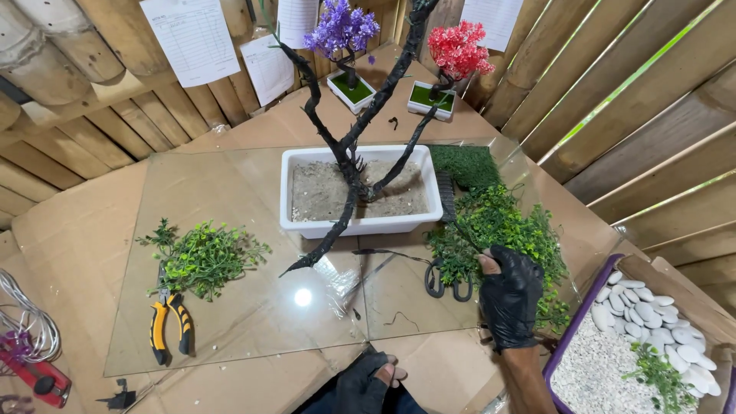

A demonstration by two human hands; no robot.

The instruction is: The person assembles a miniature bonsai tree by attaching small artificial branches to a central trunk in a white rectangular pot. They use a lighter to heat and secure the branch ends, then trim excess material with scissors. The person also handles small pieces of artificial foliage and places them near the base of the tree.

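My right hand (509,295), in a black glove, reaches into a pile of green artificial foliage (498,230) at the right of the glass sheet (245,307), fingers closed around sprigs. Black scissors (448,284) lie just left of it. My left hand (368,379), also gloved, rests low near my lap, fingers curled, holding nothing I can see. A white rectangular pot (360,192) filled with sandy soil holds a bare black tree trunk (353,146) with branches.
A second foliage pile (203,257) and yellow-handled pliers (169,322) lie at left. A green moss mat (464,165) sits beside the pot. Purple (341,31) and red (458,50) mini trees stand behind. A box with white pebbles (644,314) stands right. Wire coil (27,322) far left.
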